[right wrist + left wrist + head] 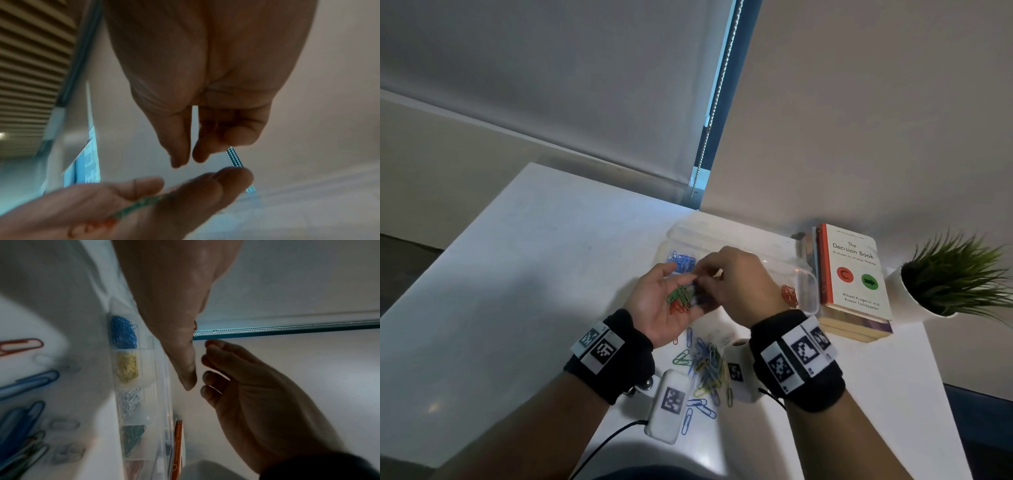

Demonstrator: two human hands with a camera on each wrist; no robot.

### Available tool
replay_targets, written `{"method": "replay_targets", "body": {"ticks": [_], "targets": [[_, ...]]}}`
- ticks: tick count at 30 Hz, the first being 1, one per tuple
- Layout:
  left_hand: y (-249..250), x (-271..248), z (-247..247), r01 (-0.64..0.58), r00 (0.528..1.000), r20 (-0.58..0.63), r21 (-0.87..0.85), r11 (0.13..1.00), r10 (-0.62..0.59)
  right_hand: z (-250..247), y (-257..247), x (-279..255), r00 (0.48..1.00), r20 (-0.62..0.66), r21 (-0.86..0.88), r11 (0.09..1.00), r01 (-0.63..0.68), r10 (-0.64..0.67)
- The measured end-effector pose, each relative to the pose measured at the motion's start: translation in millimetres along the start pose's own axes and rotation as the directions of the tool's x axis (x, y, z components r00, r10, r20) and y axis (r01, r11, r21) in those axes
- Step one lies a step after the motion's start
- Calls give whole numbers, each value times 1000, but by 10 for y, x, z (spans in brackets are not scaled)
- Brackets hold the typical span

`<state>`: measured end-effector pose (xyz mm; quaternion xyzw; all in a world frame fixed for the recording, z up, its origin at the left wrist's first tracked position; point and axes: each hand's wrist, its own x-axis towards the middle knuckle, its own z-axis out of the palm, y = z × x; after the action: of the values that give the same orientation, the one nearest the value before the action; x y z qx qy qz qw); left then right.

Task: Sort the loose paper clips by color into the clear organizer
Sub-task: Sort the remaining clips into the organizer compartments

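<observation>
My left hand (674, 285) is turned palm up above the table and carries a small bunch of green and red paper clips (680, 298) on its palm. Over that palm hovers my right hand (705, 277), thumb and forefinger tips (179, 160) close together just above the clips (141, 205), with nothing visible between them. Behind both hands lies the clear organizer (767, 245). In the left wrist view its row of compartments holds blue (123, 333), yellow (126, 367), white (130, 401), green (131, 440) and red clips. A loose mixed pile (705, 371) lies on the white table between my wrists.
A stack of books (854, 274) lies right of the organizer, with a potted plant (948, 274) beyond it near the table's right edge. The wall and a window blind (585, 85) stand close behind. Bare tabletop (534, 274) stretches to the left.
</observation>
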<state>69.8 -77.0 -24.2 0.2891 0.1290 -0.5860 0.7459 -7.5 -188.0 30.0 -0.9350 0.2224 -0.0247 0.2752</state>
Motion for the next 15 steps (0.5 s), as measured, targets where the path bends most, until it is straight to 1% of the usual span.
{"method": "replay_targets", "body": {"ticks": [1, 3, 9, 15], "targets": [[-7, -5, -1, 13, 1000, 8, -1, 1000, -13, 18, -14, 0, 999, 40, -29, 1000, 9, -8], [-4, -10, -11, 29, 1000, 10, -3, 1000, -29, 35, -21, -3, 997, 76, -39, 999, 8, -5], [24, -39, -27, 53, 998, 29, 55, 997, -54, 65, -43, -8, 996, 86, -99, 995, -29, 38], [39, -64, 8, 67, 998, -1, 85, 994, -67, 33, -20, 18, 989, 135, -123, 991, -43, 59]]}}
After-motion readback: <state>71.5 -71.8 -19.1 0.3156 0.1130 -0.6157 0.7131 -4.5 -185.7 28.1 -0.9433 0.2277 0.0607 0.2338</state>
